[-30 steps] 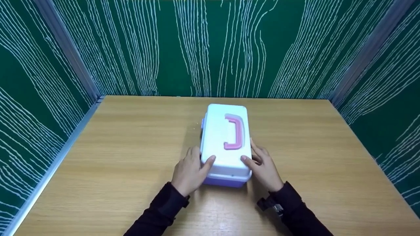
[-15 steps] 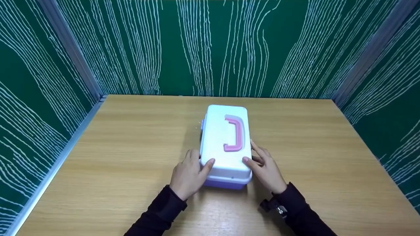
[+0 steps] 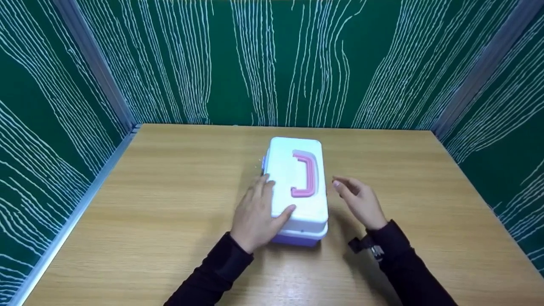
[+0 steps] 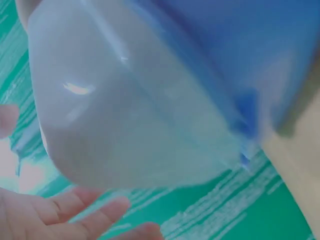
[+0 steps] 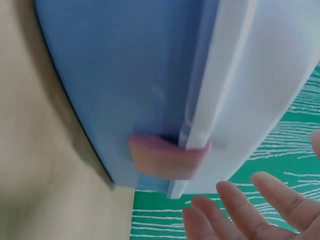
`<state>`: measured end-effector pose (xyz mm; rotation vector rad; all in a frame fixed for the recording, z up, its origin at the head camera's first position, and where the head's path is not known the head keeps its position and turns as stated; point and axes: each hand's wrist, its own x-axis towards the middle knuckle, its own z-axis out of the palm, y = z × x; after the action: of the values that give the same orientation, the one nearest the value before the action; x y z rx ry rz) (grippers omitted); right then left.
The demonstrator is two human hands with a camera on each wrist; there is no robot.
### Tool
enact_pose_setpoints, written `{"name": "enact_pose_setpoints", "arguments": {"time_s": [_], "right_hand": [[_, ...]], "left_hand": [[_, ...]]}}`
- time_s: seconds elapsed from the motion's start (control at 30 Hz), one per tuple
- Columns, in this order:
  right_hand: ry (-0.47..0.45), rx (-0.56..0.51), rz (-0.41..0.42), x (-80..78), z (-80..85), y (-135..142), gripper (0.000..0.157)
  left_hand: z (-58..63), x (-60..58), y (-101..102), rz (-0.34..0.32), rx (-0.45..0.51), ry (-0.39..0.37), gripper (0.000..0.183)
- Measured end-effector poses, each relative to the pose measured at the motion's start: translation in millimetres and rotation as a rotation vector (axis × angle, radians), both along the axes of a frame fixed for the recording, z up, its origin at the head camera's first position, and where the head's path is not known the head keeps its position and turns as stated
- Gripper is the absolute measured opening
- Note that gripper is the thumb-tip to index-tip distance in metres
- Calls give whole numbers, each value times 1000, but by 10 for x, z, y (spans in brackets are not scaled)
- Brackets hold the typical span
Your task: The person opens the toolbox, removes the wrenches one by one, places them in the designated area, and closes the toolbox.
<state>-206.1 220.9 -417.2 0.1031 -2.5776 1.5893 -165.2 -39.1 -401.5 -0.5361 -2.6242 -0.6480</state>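
Note:
A lidded storage box stands on the table, with a white lid (image 3: 284, 165), a pink carrying handle (image 3: 310, 176) folded flat and a purple-blue base (image 3: 297, 241). My left hand (image 3: 254, 212) lies over the lid's near left edge, fingers and thumb spread; whether they all touch it I cannot tell. Just right of the box, my right hand (image 3: 362, 202) is held apart from it, fingers loosely bent and nothing in them. In the right wrist view a pink latch (image 5: 167, 159) spans the seam between lid and base. The lid appears down on the base.
The wooden table (image 3: 170, 182) extends to both sides of the box. Green panels (image 3: 229, 63) with white wavy lines stand behind and at the sides. A metal rail (image 3: 63, 238) runs along the left edge.
My right hand has let go of the box's right side and moved off to the right. My left hand has shifted further over the lid. The box stays about where it was.

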Motion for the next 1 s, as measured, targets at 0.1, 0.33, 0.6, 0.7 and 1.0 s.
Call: {"name": "enact_pose_setpoints", "arguments": {"time_s": [0.1, 0.33, 0.6, 0.7, 1.0], "right_hand": [[-19, -10, 7, -108, -1, 29, 47], [-79, -41, 47, -314, -148, -31, 46], [-156, -114, 54, -407, -309, -114, 42], [-183, -145, 66, -406, -335, -123, 42], [-339, -285, 117, -416, -302, -61, 47]], "left_hand": [[33, -20, 114, -58, -75, -16, 79], [7, -10, 384, -142, -241, -62, 87], [-93, 16, 522, -70, -378, 28, 89], [-127, 12, 525, -55, -398, 58, 90], [-160, 16, 528, -31, -417, 123, 89]]}}
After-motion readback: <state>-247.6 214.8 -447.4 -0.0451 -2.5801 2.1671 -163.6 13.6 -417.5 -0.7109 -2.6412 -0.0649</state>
